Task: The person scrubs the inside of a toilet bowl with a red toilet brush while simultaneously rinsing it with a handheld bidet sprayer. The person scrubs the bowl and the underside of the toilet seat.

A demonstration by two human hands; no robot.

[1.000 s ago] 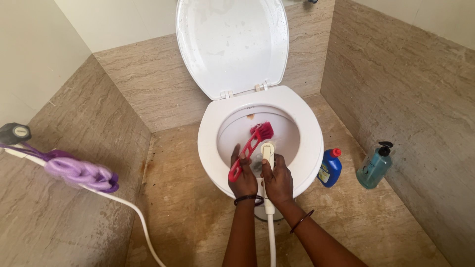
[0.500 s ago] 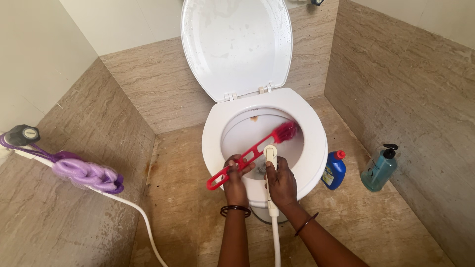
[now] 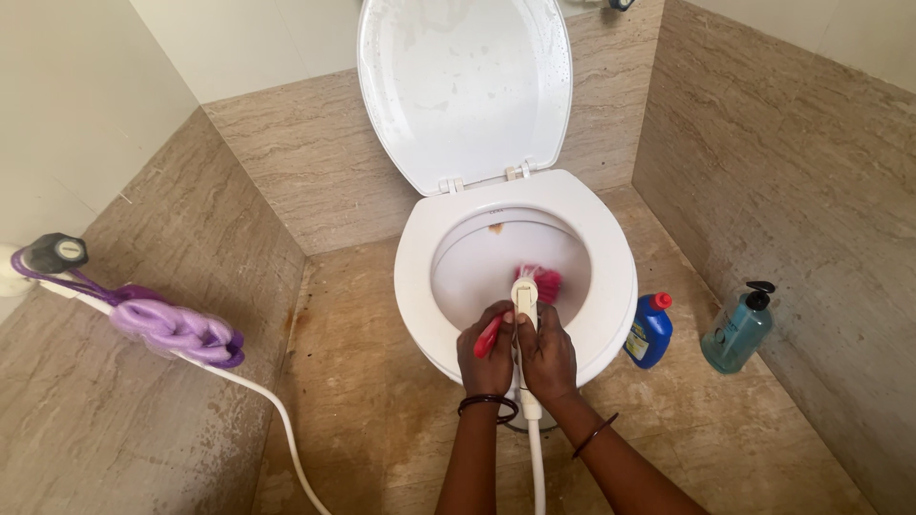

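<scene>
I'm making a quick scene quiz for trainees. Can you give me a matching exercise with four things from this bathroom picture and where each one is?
Things:
1. Brush
2. Blue bottle
3. Teal pump bottle
4. Purple cloth

Places:
A. On the floor by the right wall
B. On the hose at the left wall
C. In the toilet bowl, held by the left hand
D. On the floor right beside the toilet

Pairs: 1-C, 2-D, 3-A, 4-B

place: bathroom | signs: white toilet [image 3: 611,277], tiled walls [image 3: 763,143], cleaner bottle [image 3: 650,330]
</scene>
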